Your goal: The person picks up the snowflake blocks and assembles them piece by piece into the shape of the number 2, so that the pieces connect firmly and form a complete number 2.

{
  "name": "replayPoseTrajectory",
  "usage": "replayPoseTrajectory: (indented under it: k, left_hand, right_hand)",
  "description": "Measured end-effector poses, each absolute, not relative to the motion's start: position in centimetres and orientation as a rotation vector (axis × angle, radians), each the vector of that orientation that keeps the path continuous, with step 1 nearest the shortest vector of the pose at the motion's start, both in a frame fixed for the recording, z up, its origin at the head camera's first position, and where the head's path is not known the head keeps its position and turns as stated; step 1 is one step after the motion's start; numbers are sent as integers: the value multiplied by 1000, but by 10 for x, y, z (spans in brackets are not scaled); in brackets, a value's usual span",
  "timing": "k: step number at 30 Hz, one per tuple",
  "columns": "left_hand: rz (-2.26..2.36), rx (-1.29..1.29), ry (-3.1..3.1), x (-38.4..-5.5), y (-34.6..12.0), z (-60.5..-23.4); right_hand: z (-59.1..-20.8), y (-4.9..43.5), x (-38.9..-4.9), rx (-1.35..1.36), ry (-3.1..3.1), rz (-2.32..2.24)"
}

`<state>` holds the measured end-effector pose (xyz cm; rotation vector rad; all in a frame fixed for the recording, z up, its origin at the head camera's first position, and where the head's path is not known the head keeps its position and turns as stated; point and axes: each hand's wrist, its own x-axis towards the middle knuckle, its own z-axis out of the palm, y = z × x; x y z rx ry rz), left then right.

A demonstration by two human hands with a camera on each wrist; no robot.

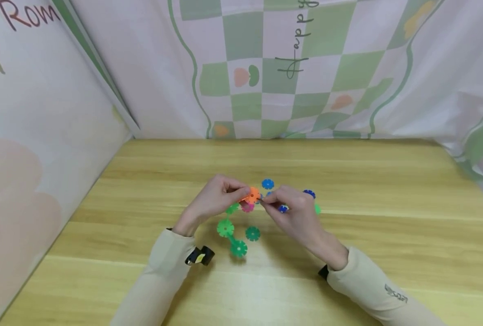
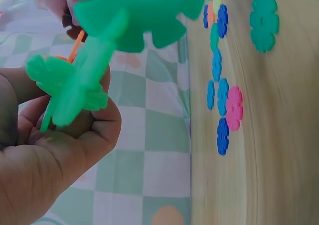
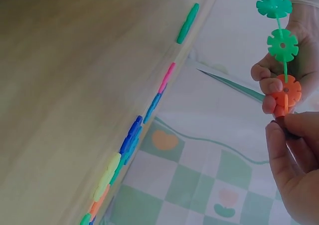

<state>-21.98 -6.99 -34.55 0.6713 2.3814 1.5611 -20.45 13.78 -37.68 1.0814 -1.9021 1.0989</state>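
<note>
a chain of notched green-and-orange plastic discs (image 3: 274,42) hung above the tabletop (image 1: 368,167); judged light, stiff, best gripped by rims. fingers clamped: left hand (image 1: 214,198) on orange disc (image 3: 294,88), right hand (image 1: 297,213) on dark-brown piece (image 2: 74,33).

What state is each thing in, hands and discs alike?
Left hand: curled, holding the linked discs.
Right hand: pinching a dark piece at the orange disc.
Linked discs: green and orange, joined, raised above the table.
Dark piece: mostly hidden, attachment unclear.
Dark green disc: flat on the table, separate.
Pink disc: lying on the table.
</note>
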Motion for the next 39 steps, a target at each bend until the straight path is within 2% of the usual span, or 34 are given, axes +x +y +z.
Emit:
replayPoseTrajectory:
  k: [21, 31, 39]
  left_hand:
    - [1651, 703, 2238, -216, -68, -339]
    - [1538, 749, 2271, -211, -63, -338]
    - [1481, 706, 2236, -212, -70, -333]
  right_hand:
    - [-369, 141, -206, 1046, -1953, 1216]
    - [-368, 141, -202, 1110, -1985, 1276]
    - [-357, 162, -203, 1121, -2462, 1076]
